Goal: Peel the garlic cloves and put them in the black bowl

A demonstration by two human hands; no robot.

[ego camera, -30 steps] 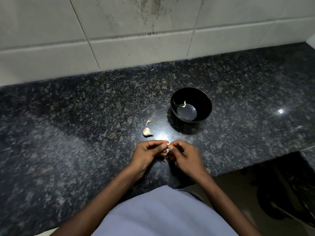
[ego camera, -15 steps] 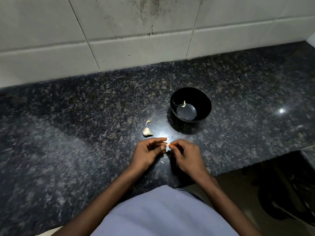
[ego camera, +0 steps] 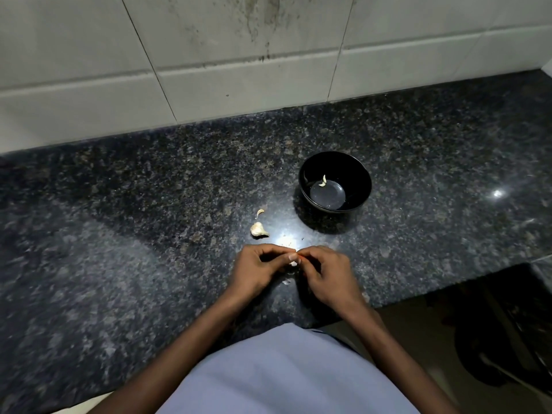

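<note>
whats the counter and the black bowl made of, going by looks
Countertop: looks like polished granite or a similar stone, dark with grey and brown speckles and sharp light glints.
Black bowl: smooth, glossy, and reflective inside its base, so probably glazed ceramic or hard plastic; the picture cannot settle which.
</note>
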